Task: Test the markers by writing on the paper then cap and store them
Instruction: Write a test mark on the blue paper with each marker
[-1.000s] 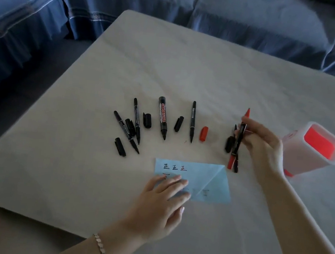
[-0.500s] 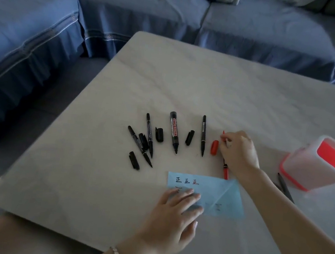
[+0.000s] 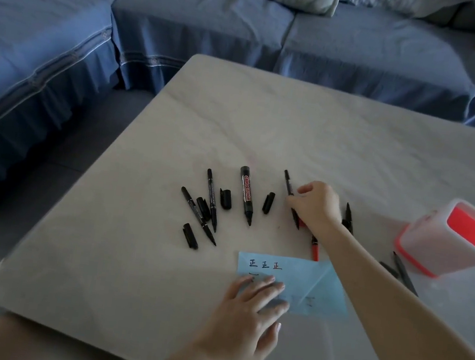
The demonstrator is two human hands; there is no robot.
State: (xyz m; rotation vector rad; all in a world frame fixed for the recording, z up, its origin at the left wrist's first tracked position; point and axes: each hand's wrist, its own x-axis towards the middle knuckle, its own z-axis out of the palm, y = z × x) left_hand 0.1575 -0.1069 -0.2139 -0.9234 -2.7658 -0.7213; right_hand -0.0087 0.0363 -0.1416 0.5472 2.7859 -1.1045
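My left hand lies flat, fingers spread, on the near left corner of a blue paper with three written characters. My right hand has its fingers curled around a thin black marker that rests on the table. A bit of the red cap shows under that hand. The uncapped red marker lies beside my wrist, just above the paper. A whiteboard marker, two thin black markers and several black caps lie to the left.
A white pen holder with a red inside stands at the right of the pale table. Two dark pens lie in front of it. Another black marker lies right of my hand. A blue sofa surrounds the table.
My right hand laid the red marker down near the paper, then moved left onto the thin black marker. My left hand stayed on the paper. The camera tilted up.
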